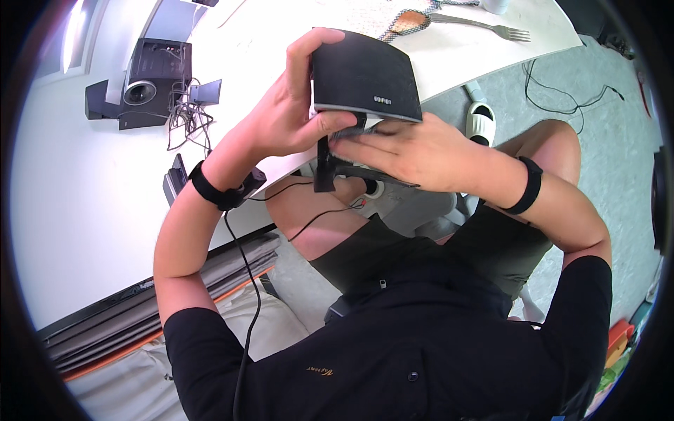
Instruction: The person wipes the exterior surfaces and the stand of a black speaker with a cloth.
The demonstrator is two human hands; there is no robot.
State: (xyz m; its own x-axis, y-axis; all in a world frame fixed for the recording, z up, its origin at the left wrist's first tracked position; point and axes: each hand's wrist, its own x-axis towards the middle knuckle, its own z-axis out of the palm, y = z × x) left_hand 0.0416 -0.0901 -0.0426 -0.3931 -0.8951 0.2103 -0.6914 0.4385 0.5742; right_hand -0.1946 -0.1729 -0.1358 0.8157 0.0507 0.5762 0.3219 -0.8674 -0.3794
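Note:
A small black Edifier speaker (366, 73) is raised over the near edge of the white table, its curved face turned up. My left hand (287, 113) grips it by the left side, thumb along the lower edge and a finger over the top corner. Below the body juts its black stand (325, 166), with a flat foot piece. My right hand (410, 150) presses in under the speaker beside the stand. Between its fingers is a dark grey, cloth-like piece (363, 132), blurred and partly covered. Some fingertips are hidden behind the speaker.
A black subwoofer box (152, 79) and tangled cables (189, 118) sit to the left on the table. Toward the far edge lie a fork (489, 26) and a checked-edge cloth item (410, 22). A black cable (253, 294) runs down by my left arm. Another cable (574, 108) lies on the floor.

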